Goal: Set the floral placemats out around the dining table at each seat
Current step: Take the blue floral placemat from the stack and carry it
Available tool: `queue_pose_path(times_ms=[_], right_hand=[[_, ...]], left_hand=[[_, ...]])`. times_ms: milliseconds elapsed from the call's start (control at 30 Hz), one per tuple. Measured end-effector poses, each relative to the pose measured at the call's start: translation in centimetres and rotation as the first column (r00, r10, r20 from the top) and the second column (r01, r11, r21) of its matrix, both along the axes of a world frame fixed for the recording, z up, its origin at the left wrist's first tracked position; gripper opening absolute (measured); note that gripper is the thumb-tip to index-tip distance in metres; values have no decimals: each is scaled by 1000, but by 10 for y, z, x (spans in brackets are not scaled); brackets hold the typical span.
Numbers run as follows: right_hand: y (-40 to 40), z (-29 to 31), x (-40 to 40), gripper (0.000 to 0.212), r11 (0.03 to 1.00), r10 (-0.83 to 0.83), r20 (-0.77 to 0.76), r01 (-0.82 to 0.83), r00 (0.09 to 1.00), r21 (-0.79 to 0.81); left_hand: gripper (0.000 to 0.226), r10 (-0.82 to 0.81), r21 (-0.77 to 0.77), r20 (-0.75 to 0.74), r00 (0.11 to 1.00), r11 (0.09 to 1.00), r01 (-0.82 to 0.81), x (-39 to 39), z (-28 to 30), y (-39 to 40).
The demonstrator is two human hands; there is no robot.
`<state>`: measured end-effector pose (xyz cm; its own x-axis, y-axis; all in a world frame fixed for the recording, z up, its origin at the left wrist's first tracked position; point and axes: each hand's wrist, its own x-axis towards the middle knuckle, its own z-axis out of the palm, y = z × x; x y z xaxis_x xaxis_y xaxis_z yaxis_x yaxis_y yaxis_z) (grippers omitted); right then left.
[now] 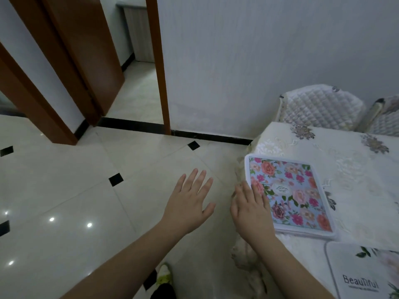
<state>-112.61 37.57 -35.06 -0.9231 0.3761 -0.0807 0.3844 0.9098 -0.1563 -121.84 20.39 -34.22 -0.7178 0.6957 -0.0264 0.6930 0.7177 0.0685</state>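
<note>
At the bottom edge of the frame, a shoe (164,275) with a pale yellow-green toe shows between the two forearms, its heel cut off. In the lower right corner a white mat (362,275) printed "Beautiful" lies on the table, cropped by the frame, so its full design is not visible.

Just above centre-bottom, the left hand (189,200) hangs over the floor tiles (75,190) with fingers spread and straight, holding nothing. To its right, the right hand (251,209) is also flat and relaxed, fingers extended; its fingertips (260,190) overlap the left border of the floral placemat (289,195), though whether they press it or merely hover above cannot be told.

The placemat lies flat on the cream embroidered tablecloth (349,169), near the table's left edge at centre right of the frame, its long side running away from the viewer. It seems to sit on a thin stack, layered edges showing at its near end. Small text on its central oval is unreadable.

Farther back, at right, two quilted chair backs (321,106) stand against the white wall (237,61); the right one is cut off. In the upper left, brown door frames (90,61) open onto a dim room.
</note>
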Motion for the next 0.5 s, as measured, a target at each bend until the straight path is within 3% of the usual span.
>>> queue_pose_path(times_ms=[200,500], right_hand=[[-24,10,-55,57,996,-82,-16,82,996,14],[-2,1,-62,58,953,-302,48,302,952,24]], left_hand=[[77,-183,-10,-11,983,983,183,-67,2,-10],[68,-349,22,18,937,937,349,-117,-1,38]])
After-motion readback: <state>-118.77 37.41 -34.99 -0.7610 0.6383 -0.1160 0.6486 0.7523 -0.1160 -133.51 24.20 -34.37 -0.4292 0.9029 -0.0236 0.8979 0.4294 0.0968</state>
